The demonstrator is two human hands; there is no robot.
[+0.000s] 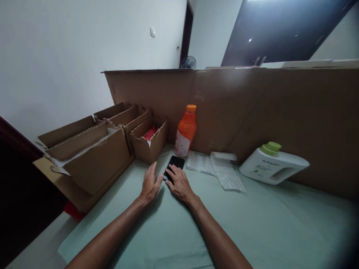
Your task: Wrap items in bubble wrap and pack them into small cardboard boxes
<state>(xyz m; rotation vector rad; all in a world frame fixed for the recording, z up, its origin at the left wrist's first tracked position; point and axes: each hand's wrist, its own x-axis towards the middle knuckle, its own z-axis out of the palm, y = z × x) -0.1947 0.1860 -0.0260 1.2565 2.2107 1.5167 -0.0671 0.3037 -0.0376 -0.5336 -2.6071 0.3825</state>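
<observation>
Both hands meet at a black phone [174, 166] lying flat on the pale green table [252, 224], right hand [179, 183] spread over its near end, left hand [150, 185] open at its nine o'clock, thumb touching, neither gripping yet.

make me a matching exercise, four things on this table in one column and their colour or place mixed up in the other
Things:
1. phone
2. bottle
3. jug
4. small box

Descriptions:
A. white with a green cap, lying on its side at the right
B. brown cardboard, open, something red inside
C. black, flat on the green cloth, under the right hand
D. orange, upright against the cardboard wall

Pairs: 1-C, 2-D, 3-A, 4-B
</observation>
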